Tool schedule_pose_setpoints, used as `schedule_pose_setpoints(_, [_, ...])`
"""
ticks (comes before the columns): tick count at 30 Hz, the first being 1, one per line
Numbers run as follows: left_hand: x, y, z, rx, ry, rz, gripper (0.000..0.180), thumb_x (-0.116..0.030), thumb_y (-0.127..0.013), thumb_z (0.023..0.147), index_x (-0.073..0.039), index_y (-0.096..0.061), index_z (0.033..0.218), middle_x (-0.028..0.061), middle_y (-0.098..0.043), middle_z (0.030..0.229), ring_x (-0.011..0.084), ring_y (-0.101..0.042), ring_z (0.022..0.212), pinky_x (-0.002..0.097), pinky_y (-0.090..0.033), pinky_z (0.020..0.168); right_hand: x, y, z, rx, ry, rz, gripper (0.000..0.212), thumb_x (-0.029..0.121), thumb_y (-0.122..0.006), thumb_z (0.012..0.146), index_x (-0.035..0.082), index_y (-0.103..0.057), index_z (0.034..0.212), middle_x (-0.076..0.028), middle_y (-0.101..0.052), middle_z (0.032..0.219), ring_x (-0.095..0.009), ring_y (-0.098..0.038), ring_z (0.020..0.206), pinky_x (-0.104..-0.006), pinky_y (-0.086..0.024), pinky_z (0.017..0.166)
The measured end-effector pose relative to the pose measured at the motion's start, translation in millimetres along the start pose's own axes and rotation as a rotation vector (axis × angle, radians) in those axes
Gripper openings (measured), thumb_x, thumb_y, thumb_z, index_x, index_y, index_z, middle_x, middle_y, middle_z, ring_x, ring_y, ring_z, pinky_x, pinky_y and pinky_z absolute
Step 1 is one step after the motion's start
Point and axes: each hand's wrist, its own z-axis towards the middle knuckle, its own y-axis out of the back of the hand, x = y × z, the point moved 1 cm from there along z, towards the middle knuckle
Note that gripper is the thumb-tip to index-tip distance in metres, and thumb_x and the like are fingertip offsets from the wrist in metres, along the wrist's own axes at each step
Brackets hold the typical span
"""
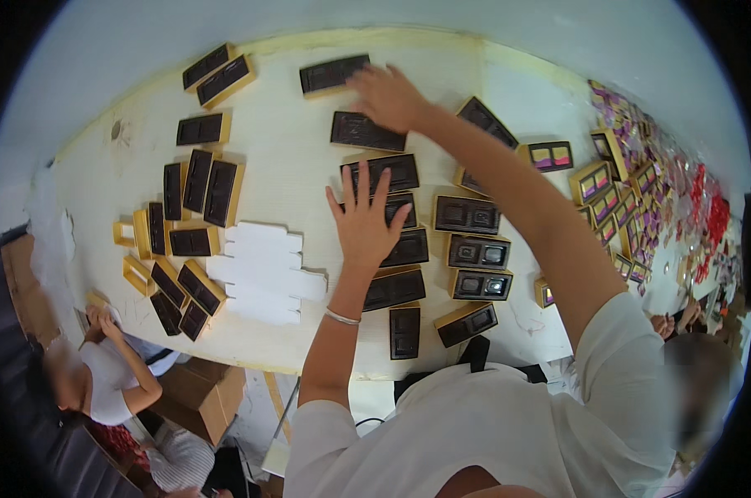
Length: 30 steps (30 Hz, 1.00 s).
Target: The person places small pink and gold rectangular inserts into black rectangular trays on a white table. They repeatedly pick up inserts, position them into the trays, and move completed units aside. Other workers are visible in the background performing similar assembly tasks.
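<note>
My left hand (365, 228) lies with fingers spread over a column of open gold boxes with black two-pocket trays. Its fingertips rest on or just above one black-tray box (381, 172), and the palm partly covers the box (400, 207) below. Farther up the table, my right hand (390, 98) reaches across, fingers stretched out and a little blurred. Those fingers are at the right end of the farthest box (334, 75); whether they touch it is unclear. Just under that hand sits another black-tray box (367, 131).
More black-tray boxes (467, 215) form a column to the right. Others cluster at left beside flat white cardboard pieces (263, 270) and empty gold sleeves (138, 275). Filled boxes (591, 183) and purple packets (641, 153) crowd the far right. Other people (114, 373) sit at the table's edges.
</note>
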Motion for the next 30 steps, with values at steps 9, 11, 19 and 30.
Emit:
schedule_pose_setpoints(9, [5,8,-5,-0.188,-0.108,-0.17,0.038,-0.025,-0.054,0.085,-0.008,-0.048,0.119,0.0155,-0.037,0.132,0.0335,-0.031,0.124,0.0551,-0.012,0.102,35,47,-95,-0.425,-0.097,0.218,0.04,0.029,-0.052,0.084,0.003,-0.049,0.115,-0.021,-0.043,0.124,-0.035,-0.036,0.12,-0.0477,-0.03,0.098])
schedule_pose_setpoints(11, [-11,24,-11,-0.324,-0.1,-0.199,0.032,-0.02,-0.05,0.088,-0.003,-0.049,0.115,0.017,-0.042,0.124,0.0323,-0.037,0.116,0.0492,-0.02,0.101,39,85,-138,-0.563,-0.207,0.47,0.037,0.02,-0.056,0.082,0.002,-0.049,0.113,-0.023,-0.041,0.124,-0.039,-0.038,0.117,-0.0439,-0.033,0.097])
schedule_pose_setpoints(19, [-193,23,-39,-0.043,0.145,-1.053,0.022,-0.011,-0.046,0.091,-0.001,-0.05,0.11,0.0076,-0.052,0.109,0.0142,-0.048,0.102,0.0266,-0.037,0.089,11,74,-376,-0.54,-0.67,0.508,0.041,0.008,-0.058,0.078,0.006,-0.045,0.117,-0.019,-0.039,0.127,-0.037,-0.043,0.112,-0.0392,-0.039,0.093])
schedule_pose_setpoints(30, [-401,-59,95,0.683,0.422,-1.711,0.055,-0.036,-0.045,0.091,0.0,-0.032,0.129,0.018,-0.039,0.129,0.0281,-0.037,0.121,0.0401,-0.029,0.102,-262,141,-434,-0.644,-0.637,0.096,0.032,0.008,-0.051,0.081,0.004,-0.051,0.113,-0.016,-0.048,0.12,-0.034,-0.043,0.112,-0.0395,-0.035,0.095])
